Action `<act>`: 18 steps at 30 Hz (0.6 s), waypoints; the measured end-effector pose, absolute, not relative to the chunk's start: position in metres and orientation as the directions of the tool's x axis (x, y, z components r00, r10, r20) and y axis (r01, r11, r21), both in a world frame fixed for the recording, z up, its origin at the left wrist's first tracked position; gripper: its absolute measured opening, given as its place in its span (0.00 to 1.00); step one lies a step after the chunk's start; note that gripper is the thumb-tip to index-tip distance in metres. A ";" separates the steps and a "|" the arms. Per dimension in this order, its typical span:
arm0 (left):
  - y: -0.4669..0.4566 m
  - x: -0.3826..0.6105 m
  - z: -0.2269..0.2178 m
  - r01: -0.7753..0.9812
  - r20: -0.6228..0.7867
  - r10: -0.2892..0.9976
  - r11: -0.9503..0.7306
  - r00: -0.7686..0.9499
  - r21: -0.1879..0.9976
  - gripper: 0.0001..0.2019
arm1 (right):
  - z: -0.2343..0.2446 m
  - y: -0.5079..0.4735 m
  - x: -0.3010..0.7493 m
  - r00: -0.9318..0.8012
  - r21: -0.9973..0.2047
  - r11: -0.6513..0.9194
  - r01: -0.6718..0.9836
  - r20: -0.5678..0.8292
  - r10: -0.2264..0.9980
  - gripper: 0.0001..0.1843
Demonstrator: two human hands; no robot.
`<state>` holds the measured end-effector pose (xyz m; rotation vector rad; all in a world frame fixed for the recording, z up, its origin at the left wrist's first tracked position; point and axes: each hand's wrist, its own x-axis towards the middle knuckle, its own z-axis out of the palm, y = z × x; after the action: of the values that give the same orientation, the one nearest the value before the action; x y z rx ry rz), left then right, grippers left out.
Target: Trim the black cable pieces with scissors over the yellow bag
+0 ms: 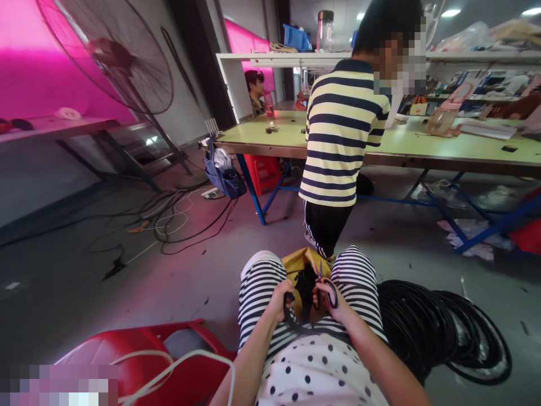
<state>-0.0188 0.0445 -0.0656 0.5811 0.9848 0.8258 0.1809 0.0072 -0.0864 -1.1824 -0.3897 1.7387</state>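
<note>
Low in the head view, my left hand (280,300) is closed around a black rubber ring (299,326), which curves down across my lap. My right hand (328,294) grips a pair of scissors (332,293) with black handles, the blades pointing up and away from me. Between my knees lies a yellow bag (305,256) with black pieces (308,279) inside it. The far part of the ring is hidden against my clothes.
Coiled black rings (416,316) lie on the floor at my right. A red plastic stool (114,344) stands at my left. Ahead, a person in a striped shirt (342,135) stands at a green-topped table (270,132). Loose cables (169,220) cross the floor near a large fan (114,53).
</note>
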 end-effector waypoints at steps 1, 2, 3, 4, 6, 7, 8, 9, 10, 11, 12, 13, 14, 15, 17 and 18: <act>0.045 -0.019 -0.066 -0.322 -0.483 0.820 0.568 0.308 0.758 0.18 | -0.086 0.007 0.181 -0.068 -0.692 -0.485 -0.534 -0.537 0.841 0.32; 0.045 -0.019 -0.067 -0.314 -0.478 0.820 0.565 0.314 0.763 0.18 | -0.086 0.007 0.181 -0.068 -0.690 -0.484 -0.538 -0.537 0.841 0.32; 0.045 -0.019 -0.067 -0.308 -0.473 0.822 0.561 0.317 0.768 0.18 | -0.086 0.007 0.181 -0.067 -0.687 -0.484 -0.542 -0.539 0.840 0.33; 0.045 -0.018 -0.067 -0.306 -0.467 0.826 0.555 0.316 0.773 0.17 | -0.086 0.007 0.180 -0.065 -0.685 -0.484 -0.545 -0.541 0.838 0.33; 0.044 -0.018 -0.066 -0.299 -0.458 0.835 0.541 0.306 0.786 0.16 | -0.086 0.007 0.180 -0.060 -0.687 -0.482 -0.544 -0.541 0.839 0.35; 0.044 -0.017 -0.066 -0.294 -0.454 0.840 0.533 0.299 0.793 0.15 | -0.086 0.007 0.180 -0.059 -0.691 -0.479 -0.542 -0.537 0.841 0.35; 0.044 -0.017 -0.066 -0.288 -0.450 0.844 0.527 0.292 0.800 0.15 | -0.087 0.008 0.180 -0.059 -0.695 -0.476 -0.539 -0.532 0.845 0.35; 0.044 -0.016 -0.065 -0.282 -0.448 0.847 0.521 0.286 0.806 0.15 | -0.087 0.008 0.180 -0.059 -0.699 -0.472 -0.537 -0.527 0.848 0.35; 0.043 -0.016 -0.065 -0.277 -0.446 0.850 0.517 0.282 0.810 0.14 | -0.088 0.008 0.180 -0.058 -0.701 -0.469 -0.537 -0.524 0.850 0.35; 0.043 -0.016 -0.065 -0.274 -0.443 0.852 0.512 0.278 0.814 0.14 | -0.088 0.008 0.180 -0.056 -0.702 -0.466 -0.538 -0.522 0.851 0.34; 0.043 -0.016 -0.065 -0.273 -0.441 0.855 0.509 0.274 0.816 0.14 | -0.089 0.008 0.180 -0.055 -0.702 -0.465 -0.539 -0.522 0.851 0.33; 0.042 -0.016 -0.065 -0.273 -0.438 0.857 0.505 0.271 0.819 0.14 | -0.089 0.008 0.180 -0.056 -0.701 -0.466 -0.540 -0.523 0.851 0.33; 0.042 -0.016 -0.065 -0.272 -0.435 0.860 0.501 0.267 0.822 0.14 | -0.089 0.008 0.180 -0.055 -0.700 -0.466 -0.541 -0.524 0.850 0.32; 0.042 -0.015 -0.065 -0.273 -0.433 0.862 0.497 0.264 0.824 0.14 | -0.088 0.007 0.180 -0.055 -0.699 -0.467 -0.541 -0.525 0.849 0.32; 0.042 -0.015 -0.066 -0.276 -0.431 0.864 0.494 0.258 0.825 0.14 | -0.087 0.007 0.180 -0.059 -0.694 -0.472 -0.543 -0.530 0.846 0.30; 0.041 -0.015 -0.066 -0.279 -0.432 0.865 0.494 0.257 0.824 0.14 | -0.087 0.007 0.180 -0.059 -0.692 -0.475 -0.544 -0.533 0.844 0.29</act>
<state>-0.0149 0.0415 -0.0664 0.6926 1.0272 0.8658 0.1801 0.0068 -0.0868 -1.1712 -0.3791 1.7278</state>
